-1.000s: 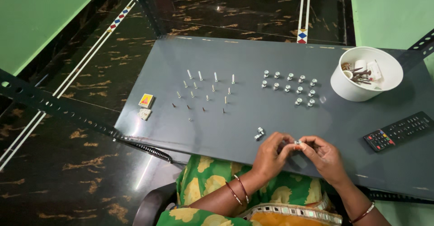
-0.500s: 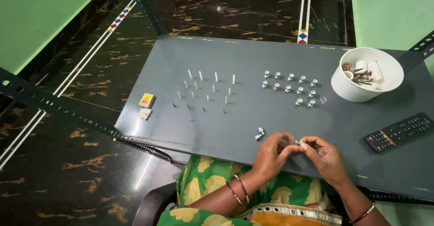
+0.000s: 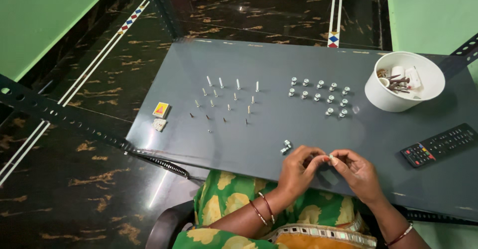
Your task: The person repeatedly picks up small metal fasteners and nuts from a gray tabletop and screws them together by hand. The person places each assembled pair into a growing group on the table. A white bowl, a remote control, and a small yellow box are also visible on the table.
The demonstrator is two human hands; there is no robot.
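Observation:
My left hand [image 3: 300, 170] and my right hand [image 3: 357, 172] meet at the near edge of a grey metal panel [image 3: 279, 64], fingertips pinched together on a small silvery bolt with a nut [image 3: 329, 157]. Just left of my left hand a loose bolt with a nut [image 3: 286, 146] lies on the panel. Farther back, several bolts [image 3: 226, 99] stand upright in rows, and several nuts [image 3: 321, 95] sit grouped to their right.
A white bowl [image 3: 404, 81] with rusty screws and small parts stands at the back right. A black remote control [image 3: 439, 144] lies at the right. A small yellow box [image 3: 161, 110] and a white piece [image 3: 159, 124] sit at the panel's left edge. Slotted metal bars [image 3: 74, 122] lie on the dark floor.

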